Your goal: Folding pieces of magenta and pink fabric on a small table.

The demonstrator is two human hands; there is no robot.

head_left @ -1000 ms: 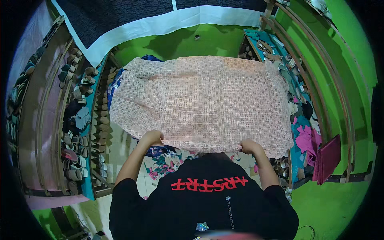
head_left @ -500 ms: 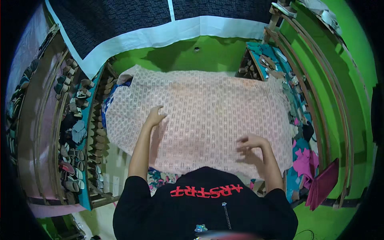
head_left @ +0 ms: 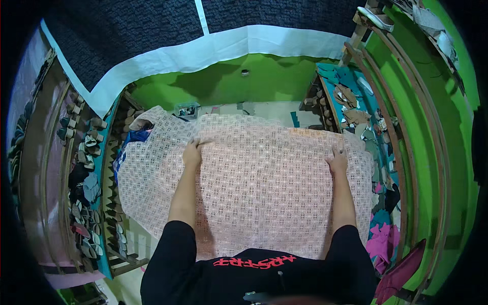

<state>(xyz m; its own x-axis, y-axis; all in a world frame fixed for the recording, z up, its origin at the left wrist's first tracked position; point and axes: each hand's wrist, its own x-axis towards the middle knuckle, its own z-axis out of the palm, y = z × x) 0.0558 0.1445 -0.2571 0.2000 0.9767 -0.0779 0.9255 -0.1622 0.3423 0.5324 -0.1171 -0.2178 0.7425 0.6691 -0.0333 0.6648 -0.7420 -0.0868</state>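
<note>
A wide pale pink cloth with an open, lace-like pattern (head_left: pixel 264 188) spreads in front of me, over a surface it mostly hides. My left hand (head_left: pixel 192 153) is closed on the cloth left of the middle, its fingertips in a gathered fold. Toward the right side, my right hand (head_left: pixel 337 161) also grips the cloth, with the fingers pinched in. Between both hands the fabric is drawn fairly taut, with a ridge running across it. Blue material (head_left: pixel 136 136) shows from under its far left corner.
Wooden racks with teal shelves (head_left: pixel 108 254) hold many shoes on the left. A right-hand shelf (head_left: pixel 362 84) carries material scraps, a pink piece (head_left: pixel 382 243) and a maroon folder-like item (head_left: pixel 404 274). Beyond the cloth are a clear box (head_left: pixel 187 110) and a green wall (head_left: pixel 213 84).
Both hands have moved forward and closed on the cloth. Its far edge has shifted toward me, uncovering floor and a box behind it, while the near part now reaches my shirt.
</note>
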